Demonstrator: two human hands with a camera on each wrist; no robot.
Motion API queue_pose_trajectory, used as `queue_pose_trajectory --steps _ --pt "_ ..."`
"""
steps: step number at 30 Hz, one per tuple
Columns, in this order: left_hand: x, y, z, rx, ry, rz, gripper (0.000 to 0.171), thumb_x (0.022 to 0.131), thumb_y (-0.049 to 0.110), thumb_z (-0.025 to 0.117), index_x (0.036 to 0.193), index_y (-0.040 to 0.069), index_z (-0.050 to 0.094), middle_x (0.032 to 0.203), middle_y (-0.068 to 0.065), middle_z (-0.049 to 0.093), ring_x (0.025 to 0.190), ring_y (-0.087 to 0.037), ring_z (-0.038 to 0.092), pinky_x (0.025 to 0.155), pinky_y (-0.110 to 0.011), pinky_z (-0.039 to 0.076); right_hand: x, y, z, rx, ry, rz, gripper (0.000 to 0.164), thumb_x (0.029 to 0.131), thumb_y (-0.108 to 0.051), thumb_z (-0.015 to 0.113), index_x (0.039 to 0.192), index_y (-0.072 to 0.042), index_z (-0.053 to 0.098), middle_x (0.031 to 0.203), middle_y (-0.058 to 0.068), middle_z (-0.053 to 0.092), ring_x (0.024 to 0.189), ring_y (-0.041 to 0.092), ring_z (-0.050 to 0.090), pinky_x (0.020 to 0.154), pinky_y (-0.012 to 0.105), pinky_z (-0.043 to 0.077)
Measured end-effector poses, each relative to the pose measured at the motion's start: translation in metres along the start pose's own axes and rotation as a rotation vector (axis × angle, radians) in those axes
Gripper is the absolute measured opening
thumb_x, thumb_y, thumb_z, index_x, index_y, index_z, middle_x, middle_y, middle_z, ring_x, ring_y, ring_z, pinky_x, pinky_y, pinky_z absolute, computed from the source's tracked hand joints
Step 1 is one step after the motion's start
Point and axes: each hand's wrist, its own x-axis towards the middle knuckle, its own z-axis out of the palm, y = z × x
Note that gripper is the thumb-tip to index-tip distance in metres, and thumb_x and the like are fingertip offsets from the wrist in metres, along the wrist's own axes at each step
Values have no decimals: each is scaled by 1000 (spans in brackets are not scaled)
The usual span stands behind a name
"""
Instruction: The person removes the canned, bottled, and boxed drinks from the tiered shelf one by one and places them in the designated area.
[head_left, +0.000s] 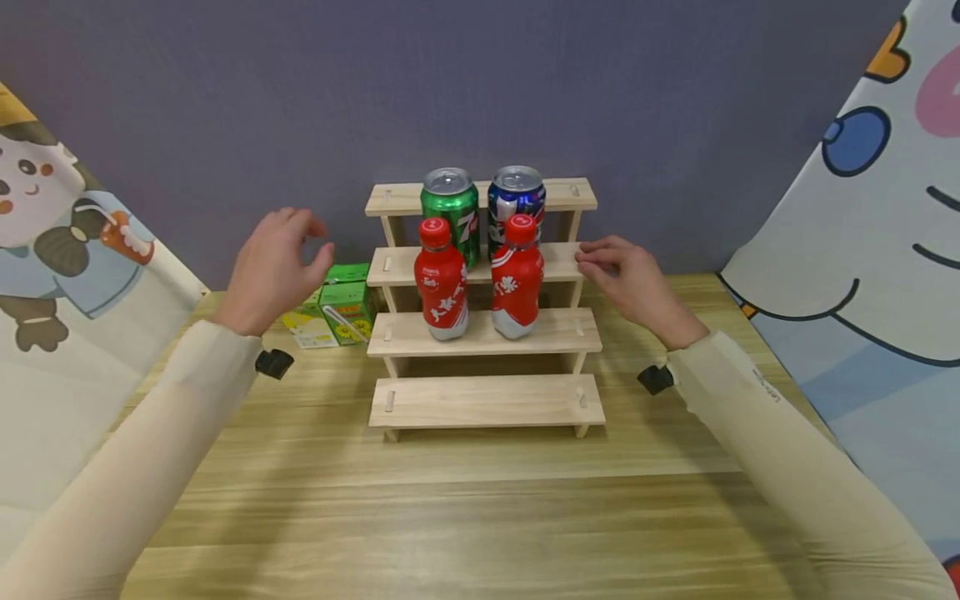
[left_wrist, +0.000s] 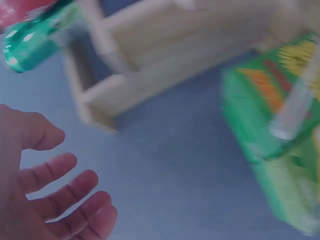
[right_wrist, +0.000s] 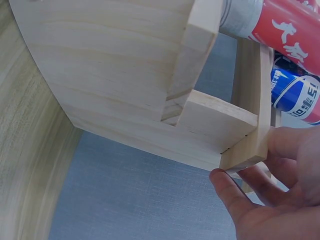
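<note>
A four-step wooden display shelf (head_left: pixel 487 402) stands on the table. Two red drink bottles (head_left: pixel 442 287) are upright on its second step from the bottom. Behind them, on the third step, stand a green 7UP can (head_left: pixel 450 204) and a blue Pepsi can (head_left: pixel 516 200). My right hand (head_left: pixel 633 279) is at the right end of the third step; in the right wrist view its thumb and fingers (right_wrist: pixel 232 192) pinch the plank's end. Left of the shelf, my left hand (head_left: pixel 273 271) hangs in the air with loosely bent fingers, holding nothing, as the left wrist view also shows.
Green-and-yellow drink cartons (head_left: pixel 348 312) stand on the table left of the shelf, below my left hand; one has a straw on its side. A grey-blue wall (head_left: pixel 480 83) rises behind the shelf. Printed cartoon panels (head_left: pixel 847 250) flank the wooden table (head_left: pixel 465 517).
</note>
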Motion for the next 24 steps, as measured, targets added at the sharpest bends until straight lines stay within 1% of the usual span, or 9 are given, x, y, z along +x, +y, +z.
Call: queue_pose_trajectory --steps 2,4,9,12,15,17,20,24 --pt "9 12 -8 -27 16 9 22 92 19 55 102 -1 60 100 -14 57 93 -34 50 80 -48 40 0 0 0 4 -3 4 28 93 -13 60 113 6 65 121 15 56 110 30 54 91 41 46" --pt "18 25 -16 -55 13 21 24 92 21 55 103 0 60 101 -13 57 94 -33 51 82 -47 40 0 0 -1 6 -4 7 28 94 -13 60 113 6 65 121 15 56 110 30 54 91 41 46" --pt "41 58 -33 -111 -39 47 31 93 30 56 110 5 60 110 -7 56 99 -25 50 84 -43 42 0 -1 0 17 1 -3 27 94 -12 59 112 7 65 121 16 56 110 31 54 91 41 46" --pt "55 78 -37 -140 -71 82 34 92 34 57 113 8 59 112 -4 55 100 -22 48 83 -39 42 0 0 0 24 -4 0 28 94 -12 59 113 7 65 122 16 56 110 31 54 91 41 46" --pt "67 94 -37 -137 -131 104 37 91 37 57 116 9 58 116 -3 53 104 -21 46 85 -40 42 0 0 0 30 -14 2 28 94 -12 59 114 7 64 122 15 55 110 30 55 90 40 47" --pt "74 102 -36 -115 -185 119 38 91 39 57 117 11 57 119 -3 52 107 -21 45 88 -41 41 1 0 0 32 -15 0 28 94 -12 59 114 6 65 122 15 55 110 29 55 90 39 47" --pt "85 109 -34 -92 -272 154 36 92 40 56 116 12 58 122 -2 50 109 -22 44 91 -43 41 0 -1 0 33 -9 -5 27 93 -12 60 112 6 65 121 14 56 109 28 55 90 37 47" --pt "95 109 -28 -87 -357 220 30 93 36 56 112 12 58 122 -2 50 108 -23 45 90 -42 42 -1 -2 -1 37 -1 -11 26 93 -10 60 112 7 65 121 14 56 109 27 56 89 36 47"
